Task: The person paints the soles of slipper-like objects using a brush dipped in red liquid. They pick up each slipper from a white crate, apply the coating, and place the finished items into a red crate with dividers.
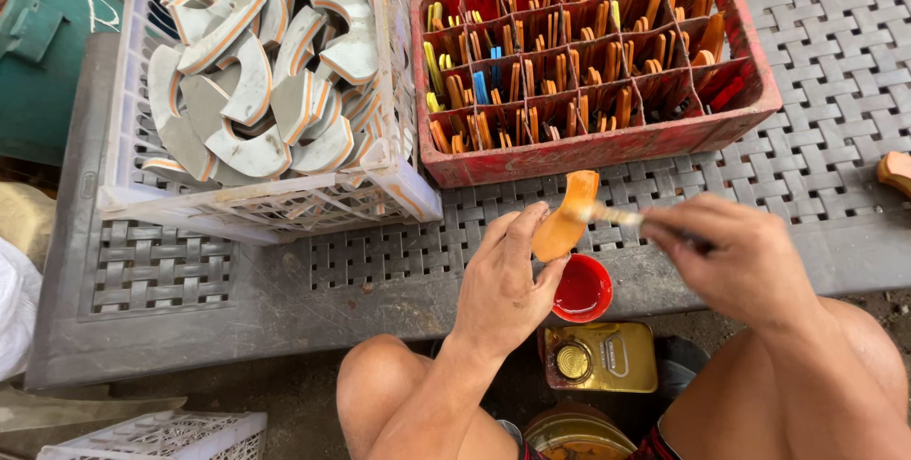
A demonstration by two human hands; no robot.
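Orange curved piece pinched in left hand fingers, frame centre.
Right hand fingers closed on a brush touching it.

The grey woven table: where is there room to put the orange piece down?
The grey table is bare right of the red divided crate, and in the strip in front of the white basket, left of the left hand. It is crowded around the red paint cup and right hand.

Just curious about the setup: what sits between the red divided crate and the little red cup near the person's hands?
In the head view, between the red crate and the red cup lie the grey lattice surface and the orange curved piece held in the left hand.
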